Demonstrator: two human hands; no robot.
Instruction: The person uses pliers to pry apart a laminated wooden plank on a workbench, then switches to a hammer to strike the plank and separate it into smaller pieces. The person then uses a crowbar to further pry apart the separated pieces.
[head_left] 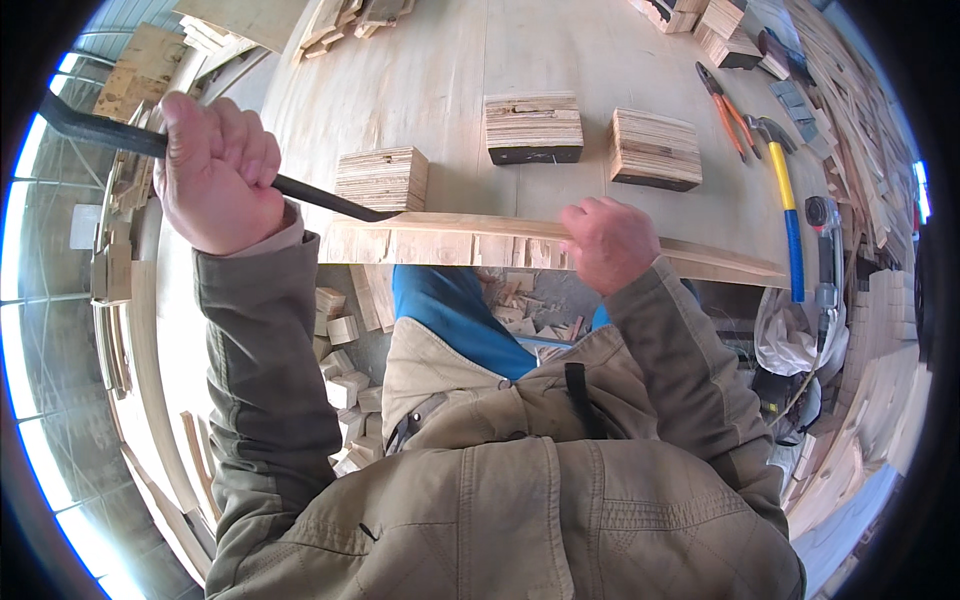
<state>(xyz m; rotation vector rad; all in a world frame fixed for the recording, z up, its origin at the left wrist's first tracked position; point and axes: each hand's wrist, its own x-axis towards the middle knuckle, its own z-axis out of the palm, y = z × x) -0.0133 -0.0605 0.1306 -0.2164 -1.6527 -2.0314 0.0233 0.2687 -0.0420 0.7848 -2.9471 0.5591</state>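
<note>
My left hand [220, 175] is closed around a dark metal pry bar [322, 194], raised at the left. The bar slants down to the right. Its flattened tip meets the left end of a long thin wood strip [480, 223] along the table's near edge. My right hand [612, 242] has its fingers curled over that strip, right of the middle. Just behind the bar's tip stands a layered plywood block [383, 178]. Two similar blocks, one in the middle [533, 125] and one farther right [655, 148], sit on the table with dark lower faces.
On the right of the wooden tabletop [430, 110] lie orange-handled pincers [735, 120] and a hammer [784, 190] with a yellow and blue handle. More blocks [725, 35] stand at the far right. Cut wood pieces [345, 390] are heaped on the floor below.
</note>
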